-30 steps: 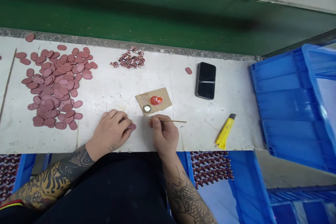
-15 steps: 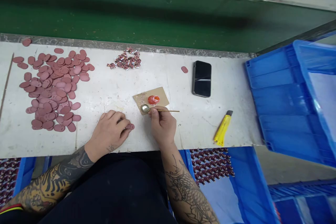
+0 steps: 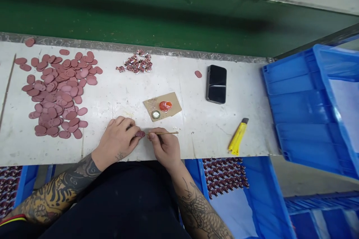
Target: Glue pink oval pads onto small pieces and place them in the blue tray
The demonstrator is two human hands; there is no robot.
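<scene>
And the right hand has swung across! Half a second ago it had the thin wooden stick up at the bottle cap on the cardboard; now it's down on the near side of that cardboard, the stick's tip right up against the pink oval piece. The left hand hasn't budged, near and to the left of the cardboard, thumb and forefinger pinching that oval just above the counter or on it, hard to call. The right hand keeps a narrow pinch on the stick.

Now, the tricky bits: the fingers cover the oval's left end, and whether the stick's tip actually touches it can't be made out. The right fingers hide part of the stick too, and over to the right of the cardboard the blue crate runs out of view.

Look at the lines! The oval lies with its long axis roughly left to right, its free end pointing right, towards the stick. The stick is nearly level as well, tip to the left, tail out to the right, below the cardboard's near edge.
</scene>
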